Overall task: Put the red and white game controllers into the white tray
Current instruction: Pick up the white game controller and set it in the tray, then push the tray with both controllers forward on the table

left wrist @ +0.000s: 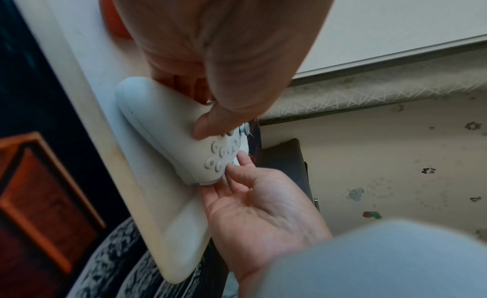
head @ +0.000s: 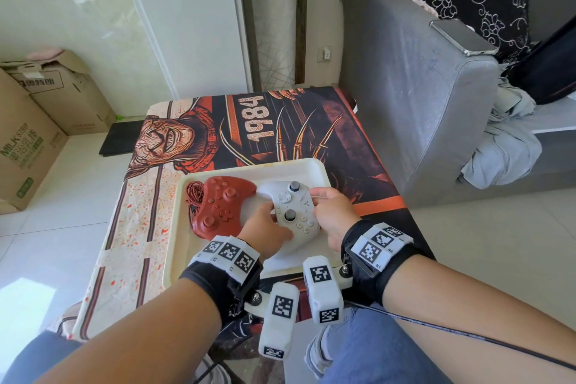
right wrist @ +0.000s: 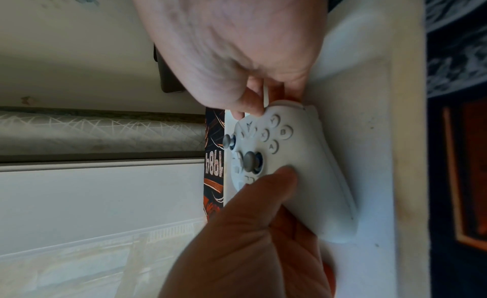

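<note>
The white tray lies on the near half of the table. A red controller with a coiled red cable lies face up in its left half. The white controller is in the right half, face up, and both hands hold it. My left hand grips its near-left handle, thumb on the face and fingers underneath. My right hand pinches its far-right shoulder edge. In the left wrist view the white controller touches the tray floor at one handle.
A printed cloth covers the table. A grey sofa stands close on the right, with a phone on its armrest. Cardboard boxes stand on the floor at left. My knees in jeans are under the near edge.
</note>
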{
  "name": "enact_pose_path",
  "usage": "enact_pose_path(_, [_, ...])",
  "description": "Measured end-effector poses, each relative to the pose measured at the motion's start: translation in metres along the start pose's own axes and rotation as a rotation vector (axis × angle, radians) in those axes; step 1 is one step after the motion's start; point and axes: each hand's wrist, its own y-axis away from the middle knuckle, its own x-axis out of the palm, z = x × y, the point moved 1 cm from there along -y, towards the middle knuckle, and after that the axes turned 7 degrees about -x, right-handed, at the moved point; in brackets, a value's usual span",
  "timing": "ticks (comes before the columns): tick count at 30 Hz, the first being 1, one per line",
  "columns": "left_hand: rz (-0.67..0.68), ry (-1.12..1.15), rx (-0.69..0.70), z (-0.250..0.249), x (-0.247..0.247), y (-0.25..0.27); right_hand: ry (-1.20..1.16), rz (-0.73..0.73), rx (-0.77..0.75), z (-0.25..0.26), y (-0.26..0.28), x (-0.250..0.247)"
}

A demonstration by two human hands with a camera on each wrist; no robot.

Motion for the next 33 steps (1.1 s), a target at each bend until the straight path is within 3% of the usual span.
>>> enact_pose_path(9, [-0.013, -0.039, 0.005, 0.003, -0.001, -0.001, 0.057, -0.02, 0.011, -0.003, 0.003, 0.007])
enact_pose_path(19, [-0.207, 0.0, 0.205, -0.026, -0.03, 0.019, -0.03, -0.092, -0.091, 0.023, 0.016, 0.002])
enact_pose_path(22, [-0.284, 0.133, 0.242, -0.03, -0.047, 0.025, -0.012, -0.127, -0.136, 0.027, 0.018, 0.001])
enact_pose_path(29, [-0.483, 0.259, 0.223, -0.027, -0.082, 0.027, 0.003, -0.193, -0.141, 0.031, 0.015, -0.001])
enact_pose_path(33, [-0.603, 0.278, 0.126, -0.007, -0.099, 0.018, 0.137, -0.239, -0.106, 0.019, 0.006, -0.001])
